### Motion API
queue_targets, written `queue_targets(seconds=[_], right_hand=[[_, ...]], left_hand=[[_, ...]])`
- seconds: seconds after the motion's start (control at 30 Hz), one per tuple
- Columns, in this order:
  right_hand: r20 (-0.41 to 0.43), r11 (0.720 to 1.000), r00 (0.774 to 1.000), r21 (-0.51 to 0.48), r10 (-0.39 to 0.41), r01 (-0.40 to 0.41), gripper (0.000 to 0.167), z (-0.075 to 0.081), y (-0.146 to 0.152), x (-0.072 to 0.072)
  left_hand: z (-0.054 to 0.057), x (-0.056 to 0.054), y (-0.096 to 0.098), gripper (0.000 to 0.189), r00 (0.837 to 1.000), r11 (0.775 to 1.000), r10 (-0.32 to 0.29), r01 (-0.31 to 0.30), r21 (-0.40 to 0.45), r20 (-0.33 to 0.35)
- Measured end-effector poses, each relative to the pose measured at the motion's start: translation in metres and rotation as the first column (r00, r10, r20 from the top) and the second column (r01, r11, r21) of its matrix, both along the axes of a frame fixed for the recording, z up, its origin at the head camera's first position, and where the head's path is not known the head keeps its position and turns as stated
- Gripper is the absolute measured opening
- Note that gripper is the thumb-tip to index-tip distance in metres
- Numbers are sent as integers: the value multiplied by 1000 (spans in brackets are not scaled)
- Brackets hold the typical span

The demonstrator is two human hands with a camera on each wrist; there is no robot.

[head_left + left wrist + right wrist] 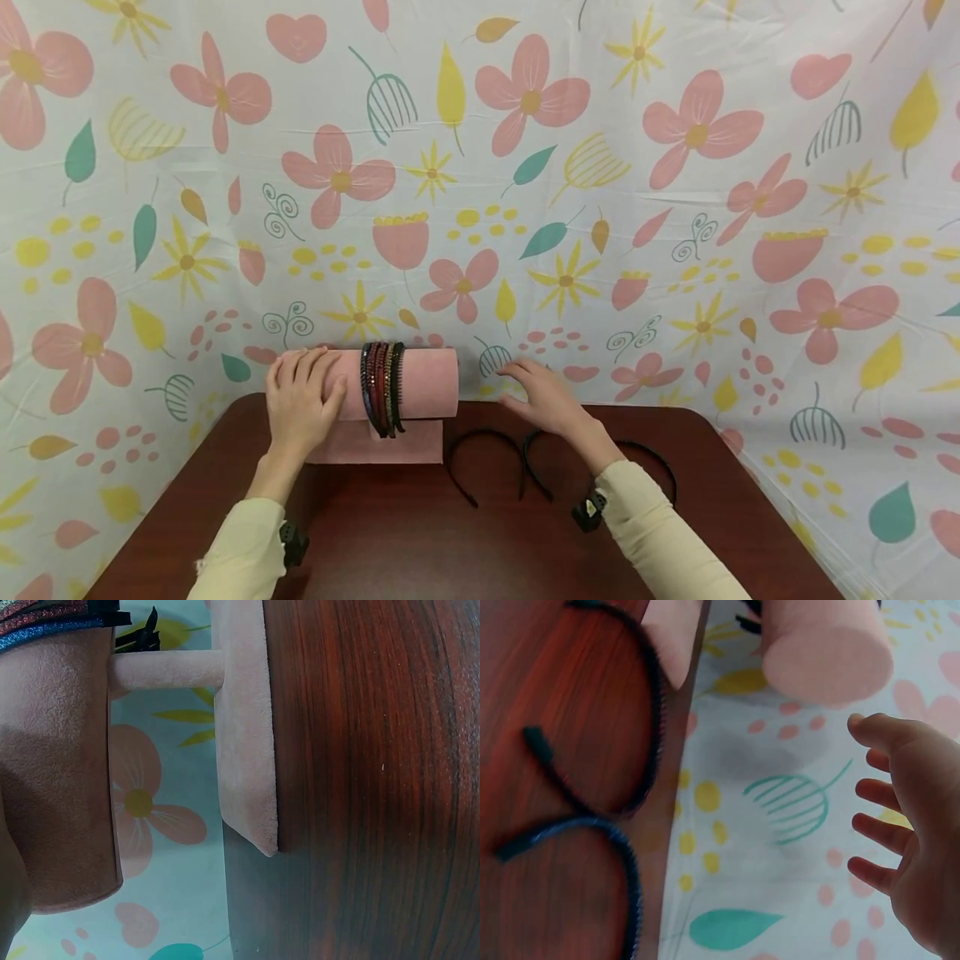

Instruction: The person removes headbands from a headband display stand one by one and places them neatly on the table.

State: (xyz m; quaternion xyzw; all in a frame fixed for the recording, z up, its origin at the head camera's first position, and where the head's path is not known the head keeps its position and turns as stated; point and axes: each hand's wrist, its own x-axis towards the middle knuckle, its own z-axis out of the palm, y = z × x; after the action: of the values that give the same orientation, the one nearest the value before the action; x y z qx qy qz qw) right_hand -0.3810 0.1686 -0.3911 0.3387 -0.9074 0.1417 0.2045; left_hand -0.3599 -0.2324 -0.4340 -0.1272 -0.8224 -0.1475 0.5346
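Observation:
A pink padded headband stand (431,383) with a horizontal roll on a post and flat base stands at the back left of the table. Several glittery headbands (382,387) in blue, red, gold and black sit side by side around the roll's middle. My left hand (303,396) holds the roll's left end, fingers over the top and thumb toward the front. To the right of the roll, my right hand (547,400) is held in the air, apart from the stand, with fingers spread and nothing in them. The left wrist view shows the stand's base (244,727) on the table.
Dark headbands lie on the brown table (390,533) below my right arm, one (452,467) near the stand and another (634,900) farther right, partly hidden by the arm. A flower-patterned cloth (465,183) hangs right behind the table's back edge.

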Motion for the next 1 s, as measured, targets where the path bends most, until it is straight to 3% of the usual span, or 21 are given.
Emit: queue_targets(seconds=[0.5, 1.0], right_hand=[[-3, 997, 998, -40, 68, -68, 51, 16, -37, 2], [16, 998, 998, -23, 64, -63, 61, 32, -70, 7]], left_hand=[[2, 1, -1, 49, 996, 1000, 2, -2, -8, 91], [2, 2, -1, 48, 998, 1000, 1, -1, -2, 56]])
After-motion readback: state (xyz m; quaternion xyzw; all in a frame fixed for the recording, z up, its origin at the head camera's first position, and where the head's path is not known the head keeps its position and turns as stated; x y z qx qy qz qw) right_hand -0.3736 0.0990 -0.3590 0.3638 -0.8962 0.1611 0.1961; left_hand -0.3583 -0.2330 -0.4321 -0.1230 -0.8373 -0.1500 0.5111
